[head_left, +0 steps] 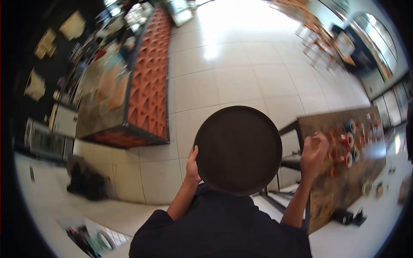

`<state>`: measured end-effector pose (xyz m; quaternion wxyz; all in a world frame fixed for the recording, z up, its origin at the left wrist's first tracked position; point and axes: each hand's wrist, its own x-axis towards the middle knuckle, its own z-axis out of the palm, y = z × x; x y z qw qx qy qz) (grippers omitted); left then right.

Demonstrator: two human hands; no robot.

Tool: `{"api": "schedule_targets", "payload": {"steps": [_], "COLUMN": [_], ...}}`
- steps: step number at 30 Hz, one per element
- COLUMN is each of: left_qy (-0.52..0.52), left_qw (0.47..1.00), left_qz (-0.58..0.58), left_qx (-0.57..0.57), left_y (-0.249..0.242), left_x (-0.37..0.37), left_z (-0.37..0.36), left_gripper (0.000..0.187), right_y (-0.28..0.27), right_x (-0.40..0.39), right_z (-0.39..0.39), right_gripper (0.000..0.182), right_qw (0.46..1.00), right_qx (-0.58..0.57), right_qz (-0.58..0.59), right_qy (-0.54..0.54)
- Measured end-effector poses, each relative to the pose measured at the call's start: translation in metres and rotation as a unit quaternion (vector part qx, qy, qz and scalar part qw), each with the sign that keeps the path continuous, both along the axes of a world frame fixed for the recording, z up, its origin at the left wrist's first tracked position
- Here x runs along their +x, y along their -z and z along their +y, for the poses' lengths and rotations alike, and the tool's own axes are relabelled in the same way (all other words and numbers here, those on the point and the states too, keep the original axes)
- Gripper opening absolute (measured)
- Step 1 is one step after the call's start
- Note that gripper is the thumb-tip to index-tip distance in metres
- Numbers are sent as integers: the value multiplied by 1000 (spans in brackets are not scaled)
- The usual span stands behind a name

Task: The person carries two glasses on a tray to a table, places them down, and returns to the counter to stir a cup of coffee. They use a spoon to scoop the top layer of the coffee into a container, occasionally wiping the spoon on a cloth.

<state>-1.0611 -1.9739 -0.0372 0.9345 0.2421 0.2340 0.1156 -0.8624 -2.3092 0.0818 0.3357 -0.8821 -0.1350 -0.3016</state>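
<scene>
A round, dark brown serving tray (239,150) is held in front of my body, its flat face turned up toward me. My left hand (193,167) grips its left rim, thumb on the edge and the other fingers hidden underneath. Off to the right of the tray, my right hand (314,150) is raised, slightly blurred, with its fingers loosely bent and nothing seen in them. It appears over the near edge of a wooden table (329,198), close to several glass jars (340,155), some with red or white lids.
To the left stands a counter (101,114) with a red patterned front (148,81) and cluttered top. Pale floor tiles (241,81) stretch ahead. Wooden chairs (320,41) stand at the far right. Small black items (347,217) lie beside the wooden table, and a dark bundle (86,178) is at the left.
</scene>
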Motion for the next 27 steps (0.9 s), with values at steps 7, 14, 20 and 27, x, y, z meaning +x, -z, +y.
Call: {"api": "schedule_targets", "payload": {"steps": [7, 14, 20, 27], "left_qy": [-170, -354, -522, -595], "left_qw": [981, 922, 806, 729], "left_qz": [9, 52, 216, 290], "left_qx": [94, 146, 179, 173], "left_y": [-6, 1, 6, 7], "left_x": [-67, -223, -344, -429], "left_z": [64, 178, 272, 320], "left_gripper": [39, 42, 19, 25], "right_y": [155, 188, 182, 208], "right_x": [-47, -157, -276, -335], "right_z": [134, 306, 456, 597], "right_gripper": [70, 49, 36, 32], "right_qw": [885, 592, 390, 323], "right_qx": [175, 304, 160, 105], "right_qz": [406, 680, 827, 841], "right_qy": [-150, -310, -373, -420]}}
